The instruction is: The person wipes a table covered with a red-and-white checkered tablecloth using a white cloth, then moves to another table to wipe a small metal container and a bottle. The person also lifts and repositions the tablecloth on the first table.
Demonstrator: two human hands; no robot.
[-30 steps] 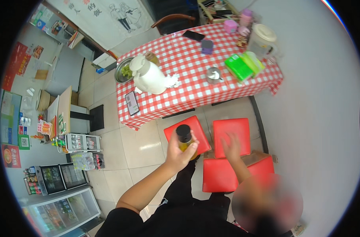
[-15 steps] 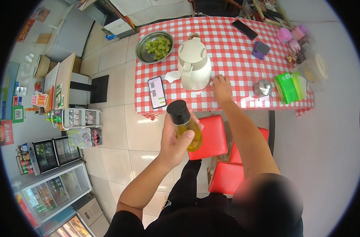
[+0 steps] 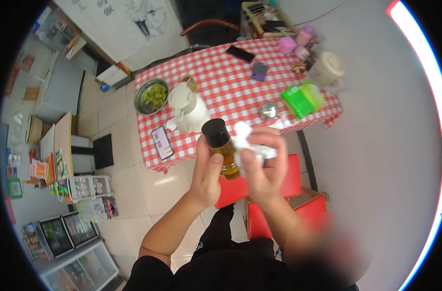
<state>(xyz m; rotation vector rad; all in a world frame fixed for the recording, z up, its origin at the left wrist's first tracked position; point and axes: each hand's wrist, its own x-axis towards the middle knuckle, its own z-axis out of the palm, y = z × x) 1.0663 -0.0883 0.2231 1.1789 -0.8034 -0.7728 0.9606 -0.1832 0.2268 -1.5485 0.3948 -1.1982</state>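
My left hand (image 3: 207,177) is wrapped round an oil bottle (image 3: 225,154) with a black cap and yellow-brown liquid inside, held upright and a little tilted in front of the table. Close against the bottle's right side, my right hand (image 3: 265,167) grips a crumpled white tissue (image 3: 242,136), some of it poking out above the fingers. Whether the tissue touches the glass I cannot tell. Just beyond the bottle, a cream thermos jug (image 3: 189,111) stands on the red-and-white checked tablecloth (image 3: 225,80).
A steel bowl of green grapes (image 3: 154,97) and a lit phone (image 3: 161,142) lie at the table's left. Toward the right are a small metal pot (image 3: 269,110), a green tissue pack (image 3: 298,102) and a lidded plastic container (image 3: 329,68). Red stools (image 3: 286,179) stand below the near edge.
My right hand has left the tabletop beside the jug and come to the bottle with a white tissue in it. The view has swung, so the table sits further left.
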